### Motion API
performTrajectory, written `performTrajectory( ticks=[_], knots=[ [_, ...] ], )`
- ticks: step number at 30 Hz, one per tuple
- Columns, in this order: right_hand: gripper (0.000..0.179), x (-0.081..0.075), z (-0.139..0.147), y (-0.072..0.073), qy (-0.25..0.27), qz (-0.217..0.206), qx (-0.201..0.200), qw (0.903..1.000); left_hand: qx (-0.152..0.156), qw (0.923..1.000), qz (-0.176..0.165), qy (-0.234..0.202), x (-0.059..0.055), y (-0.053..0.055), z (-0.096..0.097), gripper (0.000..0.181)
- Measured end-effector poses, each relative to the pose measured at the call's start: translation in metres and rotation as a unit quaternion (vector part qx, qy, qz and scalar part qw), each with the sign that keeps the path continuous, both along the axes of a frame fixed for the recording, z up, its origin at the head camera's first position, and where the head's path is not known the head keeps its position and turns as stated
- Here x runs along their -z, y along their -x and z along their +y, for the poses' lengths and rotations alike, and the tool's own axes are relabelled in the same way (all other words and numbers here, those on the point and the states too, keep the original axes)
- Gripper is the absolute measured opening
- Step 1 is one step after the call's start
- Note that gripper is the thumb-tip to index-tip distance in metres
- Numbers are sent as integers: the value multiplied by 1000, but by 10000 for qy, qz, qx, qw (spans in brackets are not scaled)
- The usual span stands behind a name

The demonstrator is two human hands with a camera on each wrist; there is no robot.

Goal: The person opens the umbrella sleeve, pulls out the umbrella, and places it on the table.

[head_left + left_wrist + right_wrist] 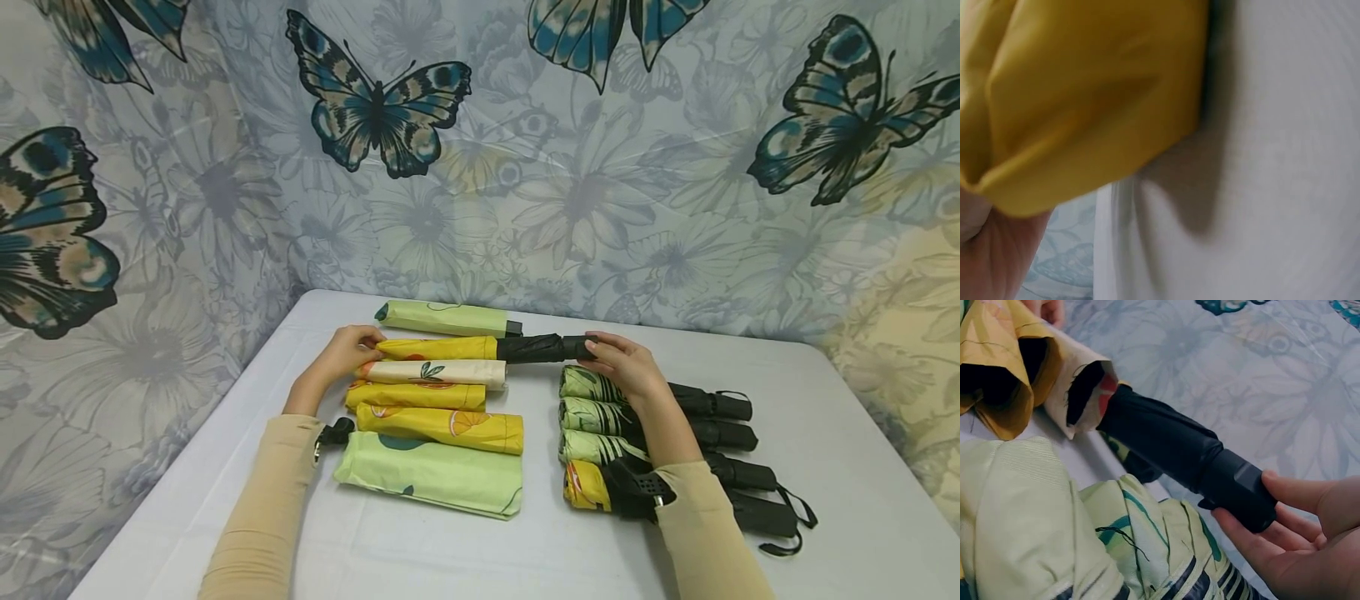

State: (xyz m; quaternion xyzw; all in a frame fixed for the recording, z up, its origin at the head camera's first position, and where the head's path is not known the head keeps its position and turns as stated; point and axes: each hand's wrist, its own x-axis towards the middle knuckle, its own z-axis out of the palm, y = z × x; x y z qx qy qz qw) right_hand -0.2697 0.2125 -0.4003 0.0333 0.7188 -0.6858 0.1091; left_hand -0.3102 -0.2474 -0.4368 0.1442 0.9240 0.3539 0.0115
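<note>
Toward the back of the table, a folded black umbrella [532, 348] lies partly inside a yellow umbrella sleeve [442, 348]. With thumb and fingertips my right hand [630, 367] grips the umbrella's black handle [1238, 487]. At the sleeve's far end, my left hand [337, 362] pinches the yellow fabric; the left wrist view shows this sleeve [1097, 94] close up, with part of the hand [1007, 256] below it. The portion of umbrella within the sleeve is hidden. Directly in front lies a cream sleeve with a leaf print [431, 372].
Nearer on the left are two yellow sleeves [420, 397] and a light green sleeve [435, 475]. Behind the hands lies an umbrella in a green sleeve [442, 317]. Several folded umbrellas [723, 435] lie stacked in a row under my right forearm. A butterfly-print cloth [420, 225] hangs behind.
</note>
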Motion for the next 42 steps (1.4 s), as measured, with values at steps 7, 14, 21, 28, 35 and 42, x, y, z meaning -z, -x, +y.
performTrajectory(
  ticks=[7, 14, 21, 28, 35, 42],
  knots=[
    [66, -4, 1, -2, 8, -67, 211, 9998, 15, 10000, -28, -16, 0, 0, 2, 22],
    [66, -5, 4, -3, 133, -167, 334, 9992, 4, 10000, -63, -22, -1, -1, 2, 21],
    [65, -4, 9, -4, 150, 53, -18, 9999, 14, 10000, -28, 26, 1, -1, 0, 18],
    [65, -5, 11, -3, 1, -195, 242, 9995, 28, 10000, -75, 5, 1, -1, 0, 18],
    [66, -6, 15, -3, 180, -263, 373, 9988, 68, 9999, -116, -13, 1, 1, 2, 19],
    [66, -5, 16, -5, 163, -103, 178, 9997, 73, 9999, -122, -44, 0, 0, 2, 18]
  ],
)
